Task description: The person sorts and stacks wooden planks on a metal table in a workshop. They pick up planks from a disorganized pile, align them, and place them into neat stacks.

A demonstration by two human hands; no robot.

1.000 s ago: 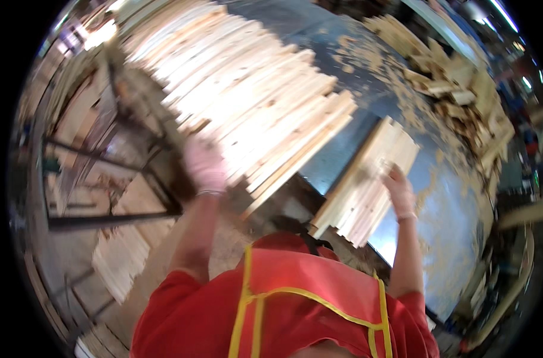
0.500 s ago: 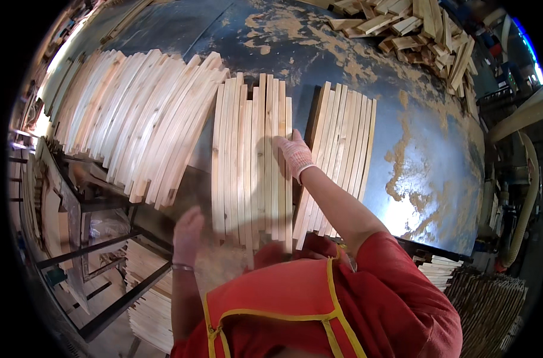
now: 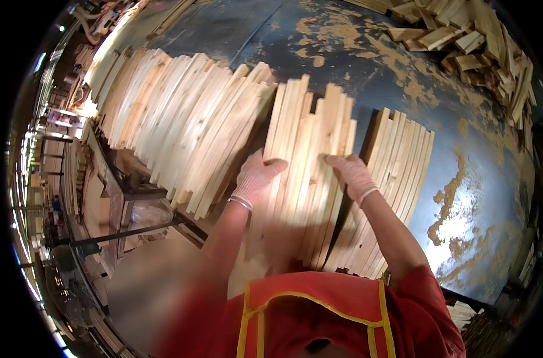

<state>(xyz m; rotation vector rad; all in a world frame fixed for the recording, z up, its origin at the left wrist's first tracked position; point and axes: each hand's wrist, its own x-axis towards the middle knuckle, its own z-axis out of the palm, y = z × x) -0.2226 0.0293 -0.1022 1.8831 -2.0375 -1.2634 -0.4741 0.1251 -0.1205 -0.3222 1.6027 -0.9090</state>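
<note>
A bundle of pale wooden strips (image 3: 306, 158) lies side by side in front of me, its far ends uneven. My left hand (image 3: 257, 178), in a pinkish knit glove, grips the bundle's left edge with the thumb over the top. On the opposite edge my right hand (image 3: 353, 174), gloved alike, presses inward, its thumb also resting on the strips. The fingers of both hands are partly hidden down the bundle's sides. Just right of my right hand lies a narrower group of strips (image 3: 398, 179). A wide, slanting row of strips (image 3: 182, 119) fills the left side.
The dark metal table (image 3: 367, 77) carries patches of sawdust (image 3: 325, 36). A jumbled heap of short wood pieces (image 3: 492, 48) sits at the far right. At the lower left stands a dark metal frame (image 3: 128, 234), beside the table's near edge.
My left hand has risen from beside the near edge to the middle bundle's left side and taken hold there. My right hand stays on its right side. The view has shifted left.
</note>
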